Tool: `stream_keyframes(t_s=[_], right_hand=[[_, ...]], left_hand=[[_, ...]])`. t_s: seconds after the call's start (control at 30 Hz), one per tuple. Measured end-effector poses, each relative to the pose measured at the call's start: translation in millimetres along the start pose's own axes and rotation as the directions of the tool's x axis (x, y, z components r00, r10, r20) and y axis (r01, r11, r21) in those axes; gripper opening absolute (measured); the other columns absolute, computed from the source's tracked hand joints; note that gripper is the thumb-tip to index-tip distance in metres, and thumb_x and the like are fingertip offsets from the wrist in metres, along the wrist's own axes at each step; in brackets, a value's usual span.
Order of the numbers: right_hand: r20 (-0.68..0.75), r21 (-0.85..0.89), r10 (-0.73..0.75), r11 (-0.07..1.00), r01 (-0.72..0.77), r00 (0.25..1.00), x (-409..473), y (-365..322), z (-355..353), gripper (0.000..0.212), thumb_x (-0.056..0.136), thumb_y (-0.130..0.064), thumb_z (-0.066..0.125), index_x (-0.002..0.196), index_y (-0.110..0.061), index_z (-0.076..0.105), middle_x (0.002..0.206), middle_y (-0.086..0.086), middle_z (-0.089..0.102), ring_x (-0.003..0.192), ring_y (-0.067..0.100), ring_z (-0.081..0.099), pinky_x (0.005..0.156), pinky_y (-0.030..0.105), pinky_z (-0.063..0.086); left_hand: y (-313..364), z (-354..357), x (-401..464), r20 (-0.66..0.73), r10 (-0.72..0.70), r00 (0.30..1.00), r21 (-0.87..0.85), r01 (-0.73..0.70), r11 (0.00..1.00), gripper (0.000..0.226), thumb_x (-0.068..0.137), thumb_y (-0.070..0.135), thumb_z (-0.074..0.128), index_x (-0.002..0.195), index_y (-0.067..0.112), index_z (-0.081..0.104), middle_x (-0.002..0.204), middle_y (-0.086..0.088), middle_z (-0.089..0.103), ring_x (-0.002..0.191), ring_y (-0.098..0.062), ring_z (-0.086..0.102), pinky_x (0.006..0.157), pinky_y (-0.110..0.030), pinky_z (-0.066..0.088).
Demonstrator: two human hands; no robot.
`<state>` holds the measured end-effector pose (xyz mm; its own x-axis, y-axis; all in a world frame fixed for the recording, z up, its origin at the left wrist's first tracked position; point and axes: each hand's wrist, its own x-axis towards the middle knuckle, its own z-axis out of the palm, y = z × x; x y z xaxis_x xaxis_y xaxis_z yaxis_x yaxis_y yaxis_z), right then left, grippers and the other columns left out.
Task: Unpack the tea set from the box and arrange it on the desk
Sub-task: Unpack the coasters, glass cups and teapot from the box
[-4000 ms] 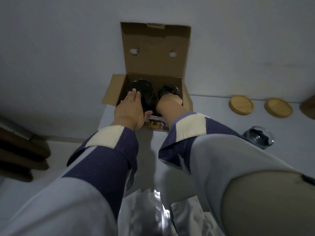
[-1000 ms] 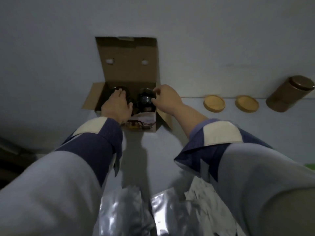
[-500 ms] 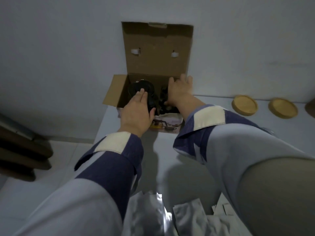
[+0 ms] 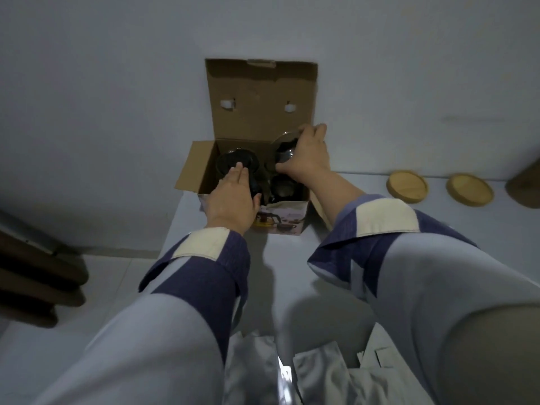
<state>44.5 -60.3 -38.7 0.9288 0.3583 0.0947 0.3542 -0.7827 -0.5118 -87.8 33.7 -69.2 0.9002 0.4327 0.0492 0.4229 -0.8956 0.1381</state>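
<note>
My right hand (image 4: 305, 159) curls its fingers and thumb around a small clear glass cup (image 4: 285, 149), holding it just above the right rear corner of the open brown cardboard box (image 4: 261, 95) at the desk's far left edge. My left hand (image 4: 233, 198) rests flat, fingers straight and together, on the dark round glass teapot (image 4: 233, 162) sitting in the box's left side. Two round wooden coasters (image 4: 407, 186) lie on the pale desk (image 4: 286, 258) to the right, well apart from the box.

Left hand (image 4: 233, 197) flat, right hand (image 4: 306, 159) gripping
</note>
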Motion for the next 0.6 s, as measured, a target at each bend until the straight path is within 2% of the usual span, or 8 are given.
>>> stream_keyframes(t_s=[0.1,0.17,0.23,0.33,0.43,0.6], right_hand=[[-0.053,0.133,0.023,0.991,-0.016,0.998,-5,16,-21,0.09,0.064,-0.032,0.085,0.136,-0.008,0.035,0.139,0.011,0.035,0.125,0.03,0.046,0.104,0.036,0.043],[-0.075,0.195,0.058,0.98,-0.042,0.995,-10,31,-37,0.09,0.063,-0.032,0.085,0.136,-0.009,0.035,0.137,0.011,0.043,0.126,0.029,0.047,0.103,0.036,0.043],[-0.092,0.237,0.096,0.969,-0.072,0.991,-17,49,-51,0.092,0.061,-0.033,0.086,0.135,-0.01,0.035,0.134,0.011,0.048,0.124,0.029,0.049,0.101,0.036,0.045],[-0.113,0.248,0.134,0.963,-0.103,0.985,-31,82,-72,0.095,0.059,-0.035,0.087,0.133,-0.009,0.035,0.134,0.011,0.048,0.124,0.03,0.048,0.102,0.038,0.044],[-0.129,0.253,0.162,0.959,-0.125,0.978,-49,123,-92,0.096,0.059,-0.035,0.087,0.134,-0.007,0.035,0.135,0.012,0.047,0.123,0.031,0.048,0.102,0.036,0.041],[-0.129,0.258,0.24,0.945,-0.201,0.962,-77,191,-122,0.097,0.06,-0.035,0.087,0.136,-0.008,0.034,0.137,0.011,0.045,0.126,0.028,0.047,0.105,0.036,0.041]], left_hand=[[7,-11,2,0.046,-0.009,0.999,0.068,0.006,0.998,0.065,0.097,0.036,0.044,0.151,0.008,0.021,0.16,-0.006,0.018,0.146,-0.022,0.023,0.119,-0.037,0.024],[20,-21,2,0.018,-0.001,1.0,0.063,0.0,0.998,0.061,0.098,0.032,0.044,0.15,0.007,0.025,0.159,-0.007,0.022,0.145,-0.022,0.026,0.119,-0.036,0.025],[41,-26,-1,-0.05,0.049,0.998,0.044,-0.047,0.998,0.059,0.098,0.03,0.044,0.149,0.008,0.027,0.159,-0.007,0.024,0.144,-0.021,0.028,0.117,-0.035,0.027],[80,-25,-8,-0.046,0.166,0.985,0.037,-0.164,0.986,0.06,0.097,0.027,0.043,0.151,0.008,0.023,0.159,-0.006,0.021,0.146,-0.019,0.023,0.119,-0.035,0.021],[122,-11,-20,0.015,0.241,0.97,0.051,-0.242,0.969,0.066,0.094,0.023,0.045,0.152,0.008,0.016,0.161,-0.007,0.015,0.149,-0.021,0.015,0.121,-0.038,0.012],[187,26,-49,0.193,0.267,0.944,0.021,-0.276,0.961,0.074,0.095,0.023,0.048,0.153,0.009,0.005,0.162,-0.007,-0.001,0.15,-0.023,-0.004,0.121,-0.046,0.0]])
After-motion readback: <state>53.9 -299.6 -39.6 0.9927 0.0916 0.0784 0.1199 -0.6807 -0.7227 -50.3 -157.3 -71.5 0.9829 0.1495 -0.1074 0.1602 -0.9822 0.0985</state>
